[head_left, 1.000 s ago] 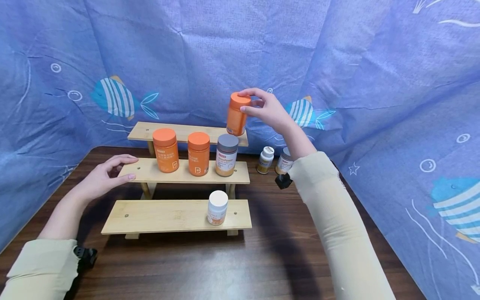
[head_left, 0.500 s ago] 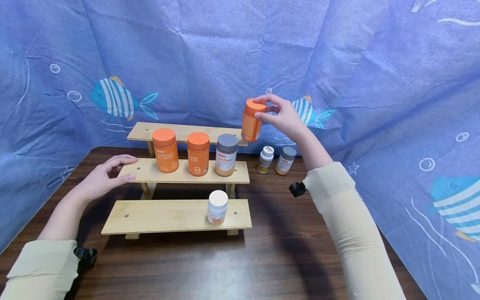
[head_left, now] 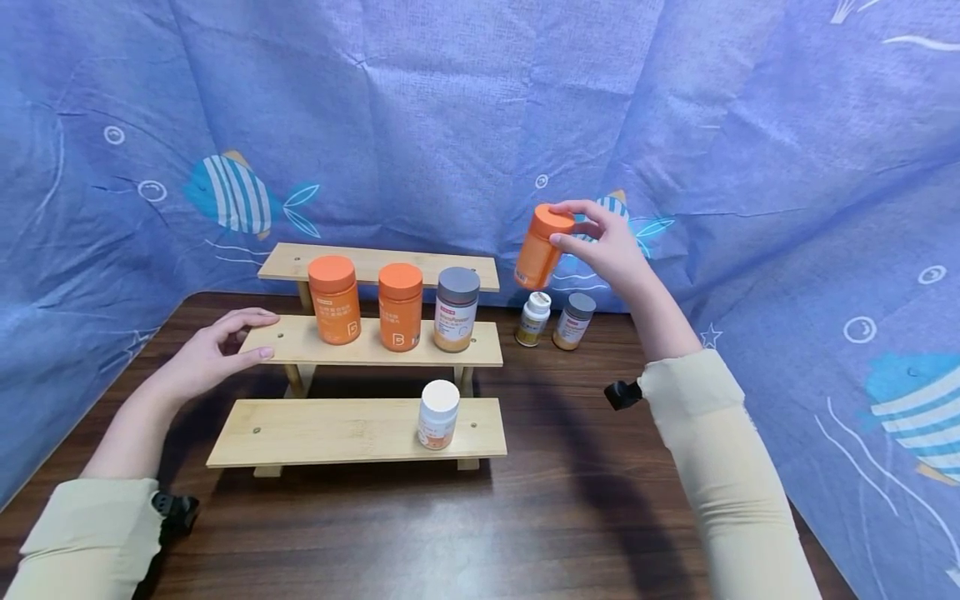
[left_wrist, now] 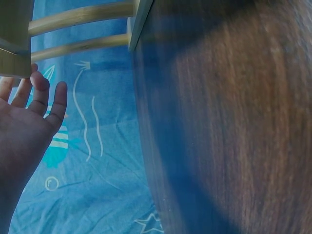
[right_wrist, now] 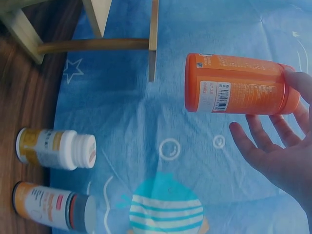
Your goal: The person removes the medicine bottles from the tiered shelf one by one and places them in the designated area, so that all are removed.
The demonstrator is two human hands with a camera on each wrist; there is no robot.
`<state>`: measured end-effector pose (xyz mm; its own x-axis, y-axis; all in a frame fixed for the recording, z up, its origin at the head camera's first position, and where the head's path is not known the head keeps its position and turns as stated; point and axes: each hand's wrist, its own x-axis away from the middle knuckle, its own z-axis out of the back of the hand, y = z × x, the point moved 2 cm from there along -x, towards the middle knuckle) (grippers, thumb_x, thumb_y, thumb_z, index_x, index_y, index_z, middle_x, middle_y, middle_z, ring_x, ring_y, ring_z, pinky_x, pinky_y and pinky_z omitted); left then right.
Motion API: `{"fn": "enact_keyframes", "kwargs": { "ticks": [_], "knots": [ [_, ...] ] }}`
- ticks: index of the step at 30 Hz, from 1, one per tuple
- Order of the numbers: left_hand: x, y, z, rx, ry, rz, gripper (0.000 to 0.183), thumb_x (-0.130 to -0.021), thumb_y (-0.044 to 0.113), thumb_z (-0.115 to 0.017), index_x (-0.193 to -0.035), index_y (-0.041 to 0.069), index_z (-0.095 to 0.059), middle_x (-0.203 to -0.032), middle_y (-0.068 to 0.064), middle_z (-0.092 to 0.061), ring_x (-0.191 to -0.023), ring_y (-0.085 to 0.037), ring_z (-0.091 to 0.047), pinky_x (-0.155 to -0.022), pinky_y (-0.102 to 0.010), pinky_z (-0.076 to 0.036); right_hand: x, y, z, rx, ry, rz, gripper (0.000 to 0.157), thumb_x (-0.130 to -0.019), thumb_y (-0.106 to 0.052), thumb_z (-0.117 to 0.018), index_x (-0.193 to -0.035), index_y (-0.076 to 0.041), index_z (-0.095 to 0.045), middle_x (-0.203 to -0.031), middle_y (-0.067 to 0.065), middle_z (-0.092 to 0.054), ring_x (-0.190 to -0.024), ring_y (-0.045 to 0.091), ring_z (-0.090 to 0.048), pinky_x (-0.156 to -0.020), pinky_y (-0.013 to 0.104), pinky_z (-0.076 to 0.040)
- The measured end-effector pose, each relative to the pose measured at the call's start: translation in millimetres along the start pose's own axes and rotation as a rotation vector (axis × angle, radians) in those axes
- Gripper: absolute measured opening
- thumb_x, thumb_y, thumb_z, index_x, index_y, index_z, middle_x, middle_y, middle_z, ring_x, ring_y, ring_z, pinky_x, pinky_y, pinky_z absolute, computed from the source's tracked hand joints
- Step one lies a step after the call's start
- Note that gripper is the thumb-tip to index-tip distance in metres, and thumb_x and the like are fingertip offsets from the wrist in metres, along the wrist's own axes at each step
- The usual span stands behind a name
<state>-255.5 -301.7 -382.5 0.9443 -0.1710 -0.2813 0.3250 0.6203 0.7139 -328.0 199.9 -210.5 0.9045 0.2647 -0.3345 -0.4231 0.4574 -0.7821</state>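
Note:
In the head view, my right hand (head_left: 611,246) holds an orange pill bottle (head_left: 538,254) by its lid. It hangs slightly tilted in the air, right of the top tier. The right wrist view shows the barcode label on the bottle (right_wrist: 236,85), with fingers and thumb at the lid end. My left hand (head_left: 213,354) grips the left end of the three-tier wooden shelf (head_left: 300,425) at its middle tier. On that tier stand two orange bottles (head_left: 334,302) (head_left: 401,308) and a grey-lidded bottle (head_left: 455,310). A white bottle (head_left: 438,415) stands on the bottom tier.
On the dark wooden table (head_left: 540,517), right of the shelf, stand a small white-capped bottle (head_left: 533,319) and another grey-lidded bottle (head_left: 573,322). A blue fish-print cloth (head_left: 420,125) hangs behind and along both sides.
My right hand has carried the orange bottle rightward and somewhat lower, away from the right end of the top tier, and the bottle tilts more. My left hand has stayed at the shelf.

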Motion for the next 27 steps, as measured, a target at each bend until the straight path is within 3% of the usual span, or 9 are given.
{"fn": "enact_keyframes", "kwargs": {
  "ticks": [6,12,27],
  "knots": [
    [-0.4,0.7,-0.3,-0.007,-0.008,0.007,0.048,-0.087,0.019,-0.069,-0.132,0.014,-0.053,-0.135,-0.001,-0.042,-0.086,-0.008,-0.047,-0.07,-0.017,-0.038,12.3,9.5,14.6,0.001,0.053,-0.013,0.042,-0.085,-0.029,-0.07,-0.125,-0.022,-0.059,-0.137,-0.002,-0.047,-0.12,0.023,-0.051,-0.091,0.04,-0.044],
    [-1.3,-0.8,-0.8,-0.006,-0.009,0.004,0.048,-0.087,0.018,-0.069,-0.132,0.014,-0.053,-0.135,0.0,-0.042,-0.085,-0.008,-0.047,-0.07,-0.018,-0.038,23.4,20.3,26.4,-0.018,0.107,-0.012,0.041,-0.085,-0.026,-0.071,-0.125,-0.019,-0.06,-0.133,-0.001,-0.049,-0.112,0.016,-0.055,-0.084,0.027,-0.047],
    [0.1,-1.5,-0.6,-0.01,-0.007,0.013,0.048,-0.087,0.019,-0.068,-0.132,0.014,-0.053,-0.134,0.001,-0.042,-0.084,-0.011,-0.043,-0.068,-0.021,-0.035,41.1,49.7,44.0,-0.051,0.194,0.004,0.039,-0.085,-0.019,-0.071,-0.123,-0.015,-0.062,-0.126,-0.002,-0.055,-0.105,0.013,-0.055,-0.078,0.018,-0.047]
  ]
}}
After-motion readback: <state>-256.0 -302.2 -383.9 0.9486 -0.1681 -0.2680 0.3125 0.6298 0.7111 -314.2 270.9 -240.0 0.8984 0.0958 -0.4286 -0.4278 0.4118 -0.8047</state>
